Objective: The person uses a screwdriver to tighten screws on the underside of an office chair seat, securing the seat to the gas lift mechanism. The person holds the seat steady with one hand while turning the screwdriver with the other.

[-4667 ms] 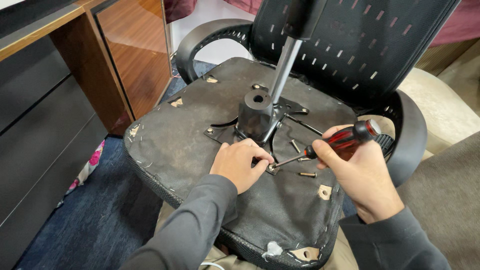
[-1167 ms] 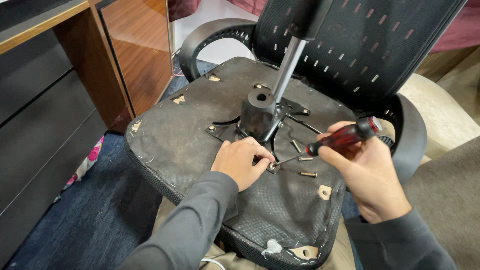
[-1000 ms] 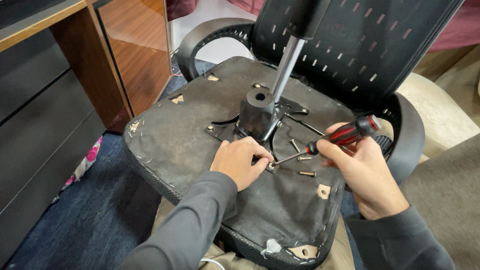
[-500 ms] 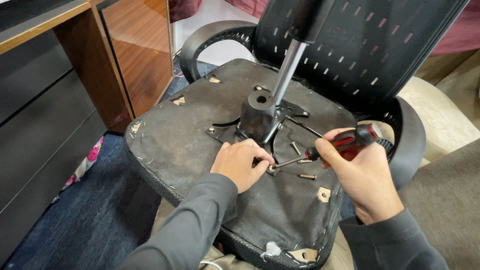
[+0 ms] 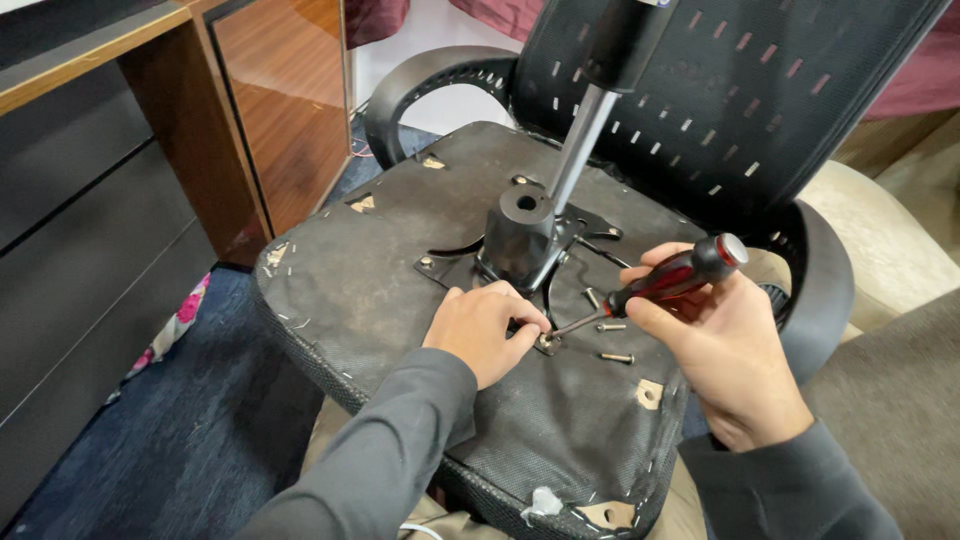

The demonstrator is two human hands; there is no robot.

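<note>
So an office chair seat was flipped upside down, its black fabric underside facing up, stapled round the edge and torn in a few spots. A black metal mounting plate was seen bolted near the middle of it, with a stubby black cylinder socket standing on the plate and a silver gas-lift rod angling up out of it toward the mesh backrest.

The left hand was laid on the seat just below the plate, its fingertips pinched closed around a small screw at the plate's corner. The right hand was wrapped shut around a red-and-black screwdriver, held at a low slant, with the tip brought down right onto that same screw, so both hands met at one point.

A few loose bolts were left lying on the fabric just beside the screwdriver shaft, between the two hands and the plate.

A curved black armrest was visible on the far side, another armrest tucked behind the right hand. A wooden bench with dark drawers was set off to the left, and blue carpet covered the floor under it all.
</note>
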